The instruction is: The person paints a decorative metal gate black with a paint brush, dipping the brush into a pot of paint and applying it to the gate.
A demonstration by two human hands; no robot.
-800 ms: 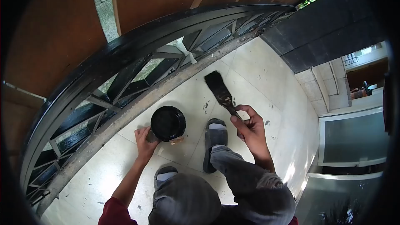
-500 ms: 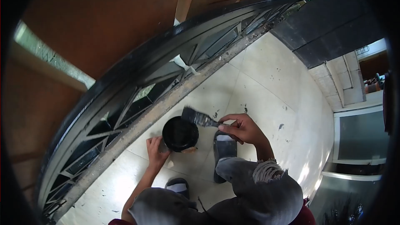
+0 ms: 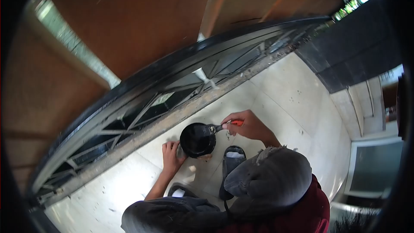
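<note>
A small black paint can [image 3: 197,152] with dark contents stands on the tiled floor between my hands. My left hand [image 3: 173,157] grips it by its left side, with the fingers partly hidden behind it. In my right hand [image 3: 248,126] is a paintbrush [image 3: 214,128] coated in dark paint, with a bit of red showing on its handle. The brush head lies over the right rim of the can, and its bristles dip inside, hard to tell from the dark interior.
A metal gate with brown panels [image 3: 142,21] and a dark lattice bottom [image 3: 166,99] runs along the left above a floor track [image 3: 181,111]. My sandalled foot [image 3: 233,162] is just right of the can. Dark paint specks mark the pale tiles [image 3: 284,99].
The brush has gone from above the can's upper right rim down into the can. My left hand stays at the can. The view has shifted slightly.
</note>
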